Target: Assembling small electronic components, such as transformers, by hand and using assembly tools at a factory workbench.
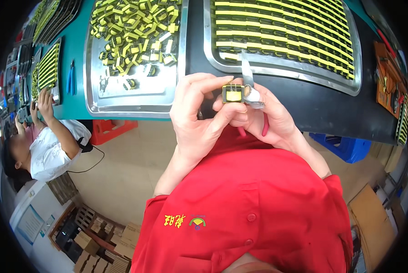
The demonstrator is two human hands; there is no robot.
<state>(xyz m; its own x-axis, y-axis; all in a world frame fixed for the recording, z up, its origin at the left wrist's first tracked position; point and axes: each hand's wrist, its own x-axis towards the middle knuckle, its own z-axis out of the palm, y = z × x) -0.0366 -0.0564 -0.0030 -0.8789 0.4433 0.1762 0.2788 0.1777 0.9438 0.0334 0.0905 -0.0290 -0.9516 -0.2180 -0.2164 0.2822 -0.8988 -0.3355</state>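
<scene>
Between the thumb and fingers of my left hand (192,107) is a small black-and-yellow transformer-like part (233,93), its yellow face turned up. My right hand (276,109) is closed round a knife (246,68) with a grey blade pointing away from me and a white wrapped section at its base. That base lies right beside the part. Red curved handles (265,125), seemingly of pliers, stick out below my right palm; how they are held is hidden. Both hands are over the table's near edge, between two metal trays.
The left tray (89,86) holds a loose heap of similar parts. In the right tray (283,82) they lie in neat rows. Blue-handled pliers (71,78) rest on the green mat. A co-worker (54,150) sits at the left. A wooden tool holder (388,75) is at the right.
</scene>
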